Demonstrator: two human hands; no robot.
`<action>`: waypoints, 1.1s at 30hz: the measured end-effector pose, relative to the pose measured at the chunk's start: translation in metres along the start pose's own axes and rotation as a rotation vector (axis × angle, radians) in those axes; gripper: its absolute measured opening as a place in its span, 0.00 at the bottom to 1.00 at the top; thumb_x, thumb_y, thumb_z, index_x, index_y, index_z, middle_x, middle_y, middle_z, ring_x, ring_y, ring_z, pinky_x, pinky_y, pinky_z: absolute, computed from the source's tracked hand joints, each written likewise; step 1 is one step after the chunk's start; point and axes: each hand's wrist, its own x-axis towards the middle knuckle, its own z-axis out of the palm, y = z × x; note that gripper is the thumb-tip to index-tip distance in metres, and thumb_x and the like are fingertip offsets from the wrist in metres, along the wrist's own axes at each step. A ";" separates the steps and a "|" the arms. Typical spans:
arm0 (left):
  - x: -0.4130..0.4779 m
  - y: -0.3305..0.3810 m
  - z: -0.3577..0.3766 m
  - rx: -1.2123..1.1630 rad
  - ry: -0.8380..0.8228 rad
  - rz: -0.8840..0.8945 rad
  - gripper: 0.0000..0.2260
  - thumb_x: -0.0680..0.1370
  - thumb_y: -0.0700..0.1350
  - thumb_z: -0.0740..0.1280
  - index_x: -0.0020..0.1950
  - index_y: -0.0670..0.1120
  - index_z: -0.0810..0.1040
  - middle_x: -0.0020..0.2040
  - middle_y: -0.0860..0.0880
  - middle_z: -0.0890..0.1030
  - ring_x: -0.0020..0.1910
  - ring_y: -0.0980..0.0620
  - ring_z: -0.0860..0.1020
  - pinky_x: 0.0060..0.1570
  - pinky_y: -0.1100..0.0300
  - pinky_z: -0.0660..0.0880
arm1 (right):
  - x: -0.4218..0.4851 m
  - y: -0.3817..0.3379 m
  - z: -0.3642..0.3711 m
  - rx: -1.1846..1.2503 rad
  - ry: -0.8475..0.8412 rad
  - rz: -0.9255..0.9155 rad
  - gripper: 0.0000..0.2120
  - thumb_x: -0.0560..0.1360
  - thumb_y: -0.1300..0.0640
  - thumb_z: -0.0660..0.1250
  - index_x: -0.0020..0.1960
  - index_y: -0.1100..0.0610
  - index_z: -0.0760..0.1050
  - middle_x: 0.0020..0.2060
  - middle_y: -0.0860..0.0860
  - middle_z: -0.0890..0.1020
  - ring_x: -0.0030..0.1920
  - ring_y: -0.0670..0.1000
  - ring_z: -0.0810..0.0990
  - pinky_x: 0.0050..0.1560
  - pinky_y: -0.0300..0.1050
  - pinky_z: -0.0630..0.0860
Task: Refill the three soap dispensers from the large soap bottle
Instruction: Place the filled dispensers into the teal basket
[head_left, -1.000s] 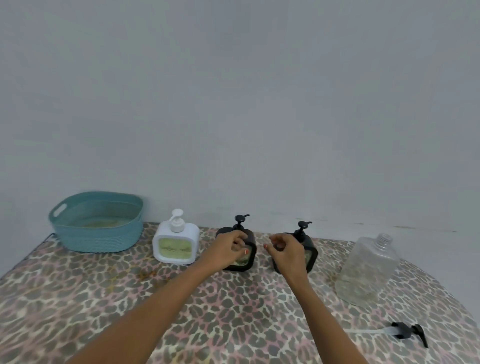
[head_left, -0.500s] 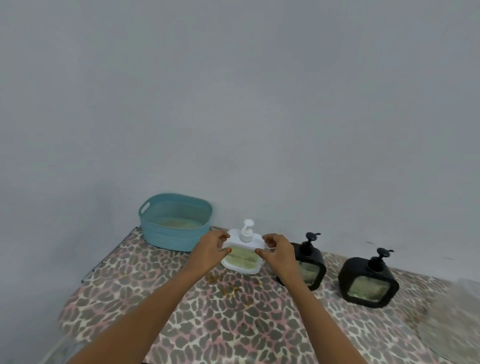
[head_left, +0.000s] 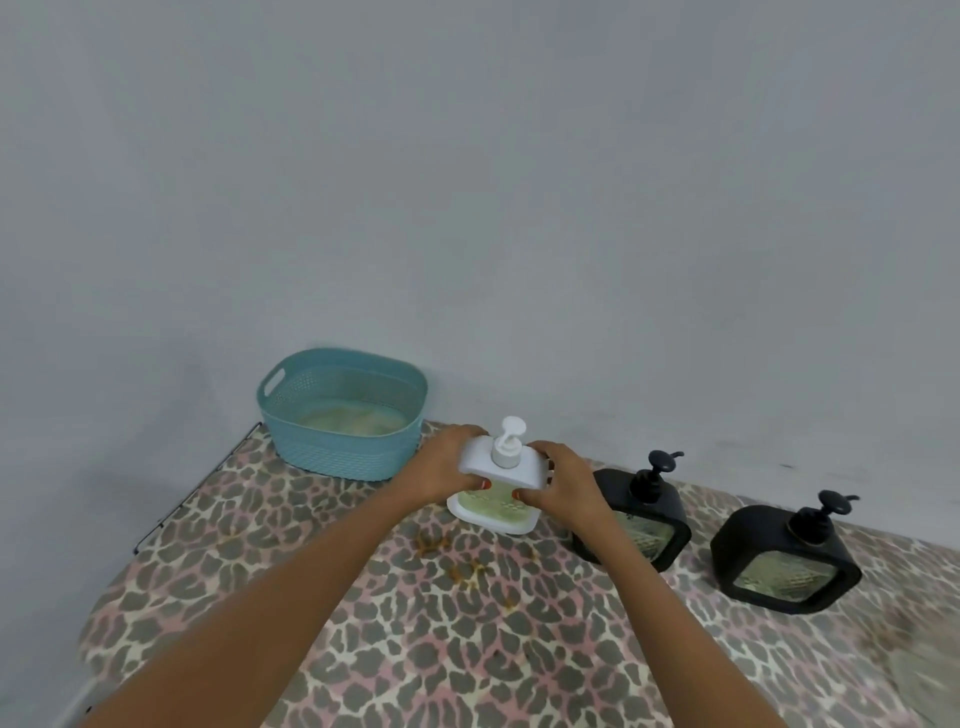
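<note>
My left hand (head_left: 441, 467) and right hand (head_left: 563, 486) clasp the white dispenser (head_left: 493, 512), fingers (head_left: 535, 497) curled round its sides, presumably to steady it for uncapping.

Both hands moved left off the two black dispensers, the near one (head_left: 644, 519) and the far one (head_left: 784, 556), to the white dispenser (head_left: 522, 465). Left hand (head_left: 447, 465) and right hand (head_left: 563, 480) only touched its sides 0.5 s ago and now grip it, thumbs on the front. It stood upright before and now tips top-first toward the camera. View swung left, so the teal basket (head_left: 343, 447) sits nearer centre.
</note>
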 end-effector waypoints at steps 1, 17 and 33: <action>0.000 0.000 -0.001 0.003 -0.005 0.011 0.27 0.68 0.41 0.73 0.65 0.43 0.69 0.63 0.44 0.74 0.60 0.48 0.73 0.57 0.60 0.67 | 0.000 0.001 0.000 -0.002 -0.003 0.000 0.28 0.68 0.60 0.73 0.66 0.59 0.67 0.61 0.56 0.73 0.60 0.54 0.72 0.58 0.45 0.69; -0.039 0.029 -0.113 -0.017 0.174 0.061 0.21 0.67 0.41 0.74 0.59 0.44 0.76 0.57 0.46 0.80 0.55 0.49 0.77 0.53 0.61 0.73 | 0.032 -0.104 -0.051 -0.028 -0.157 -0.174 0.26 0.64 0.62 0.76 0.60 0.60 0.74 0.57 0.55 0.78 0.53 0.52 0.77 0.57 0.47 0.76; -0.015 -0.051 -0.151 0.019 0.523 -0.279 0.26 0.65 0.49 0.76 0.59 0.43 0.74 0.56 0.44 0.77 0.52 0.49 0.76 0.48 0.59 0.72 | 0.173 -0.180 0.036 -0.374 -0.368 -0.441 0.27 0.70 0.70 0.64 0.67 0.60 0.64 0.64 0.57 0.71 0.63 0.58 0.71 0.63 0.50 0.69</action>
